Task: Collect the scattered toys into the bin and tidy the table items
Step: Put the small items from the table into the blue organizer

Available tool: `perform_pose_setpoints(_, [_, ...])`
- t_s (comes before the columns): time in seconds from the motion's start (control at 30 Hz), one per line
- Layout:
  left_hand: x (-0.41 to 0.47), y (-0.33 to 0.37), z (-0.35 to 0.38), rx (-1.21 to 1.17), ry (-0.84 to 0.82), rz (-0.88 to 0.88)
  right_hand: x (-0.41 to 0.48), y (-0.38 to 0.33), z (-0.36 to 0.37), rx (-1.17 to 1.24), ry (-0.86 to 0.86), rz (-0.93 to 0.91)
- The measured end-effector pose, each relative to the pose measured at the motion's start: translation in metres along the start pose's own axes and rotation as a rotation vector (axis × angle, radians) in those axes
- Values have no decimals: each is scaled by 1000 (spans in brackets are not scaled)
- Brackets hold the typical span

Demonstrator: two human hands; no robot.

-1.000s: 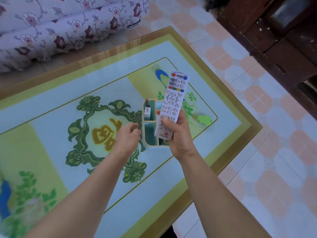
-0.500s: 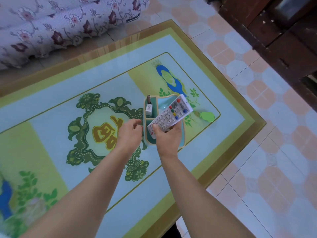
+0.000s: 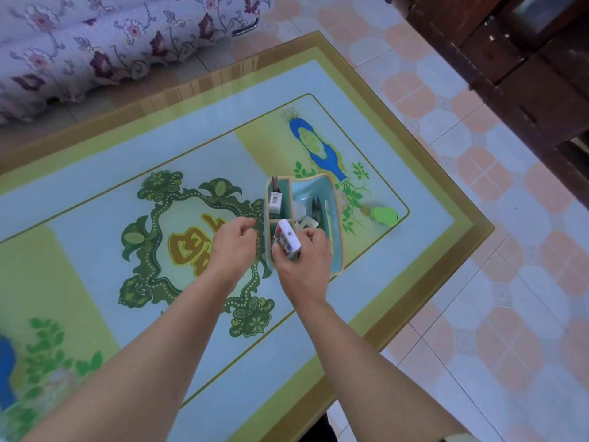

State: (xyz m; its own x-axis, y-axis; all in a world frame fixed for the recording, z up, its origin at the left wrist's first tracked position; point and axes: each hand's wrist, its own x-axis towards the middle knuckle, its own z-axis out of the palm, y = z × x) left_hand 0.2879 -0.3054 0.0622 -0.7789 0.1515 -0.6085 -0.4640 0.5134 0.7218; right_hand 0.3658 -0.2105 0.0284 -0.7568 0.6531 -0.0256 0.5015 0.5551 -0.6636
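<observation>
Right hand: the right hand (image 3: pixel 302 260) is closed round the white remote control with coloured buttons (image 3: pixel 288 239), standing it nearly upright, lower end down inside the near-left compartment of the organiser.
Left hand: the left hand (image 3: pixel 234 247) is loosely curled just beside the organiser's left wall, fingers bent in, nothing visibly in it; whether it touches the wall, hard to say.
Organiser: a teal plastic desk organiser with cream rim (image 3: pixel 334 218), split into a big right bay and two small left bays, sitting on the counter.
Far-left bay: a small white box with a barcode (image 3: pixel 275 200) and a dark pen-like stick (image 3: pixel 274 183) poking up beside it.
Big bay: black snips (image 3: pixel 317 207) leaning inside, pale cards or packets (image 3: pixel 307 223) below them, partly hidden by the remote and the right hand.
Off to the right: a bright green round toy-like piece (image 3: pixel 384 215), blurred, lying on the counter near the organiser but apart from it.
Counter: a glass-topped counter (image 3: pixel 446 218) with yellow-green border, pale blue field, a dark green ornate emblem in the middle and a blue vase print beyond the organiser.
Room: peach-and-white patterned floor tiles (image 3: pixel 510 298) to the right, dark brown wooden cabinet (image 3: pixel 526 59) top right, a lilac floral fabric cover (image 3: pixel 95 36) top left.
</observation>
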Motion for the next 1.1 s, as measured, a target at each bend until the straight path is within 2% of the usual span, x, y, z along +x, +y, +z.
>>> perform_pose_setpoints(0.2, [3,6,3,-5,13,-5,3,-1,-20,14,-132,-88])
perform_pose_setpoints(0.37, [6,35,4,-31,34,23,20,-12,-65,150,-144,-156])
perform_pose_setpoints(0.63, [0,92,17,-7,15,128,69,-3,-113,198,-61,-45])
perform_pose_setpoints(0.8, [5,123,45,44,-25,186,104,38,-137,110,-8,42])
perform_pose_setpoints(0.9, [10,136,74,93,-70,207,126,76,-146,-18,-31,80])
perform_pose_setpoints(1.0, [21,140,111,128,-124,200,147,119,-146,-146,-103,132])
perform_pose_setpoints(1.1, [34,137,142,145,-161,195,166,150,-136,-288,-252,133])
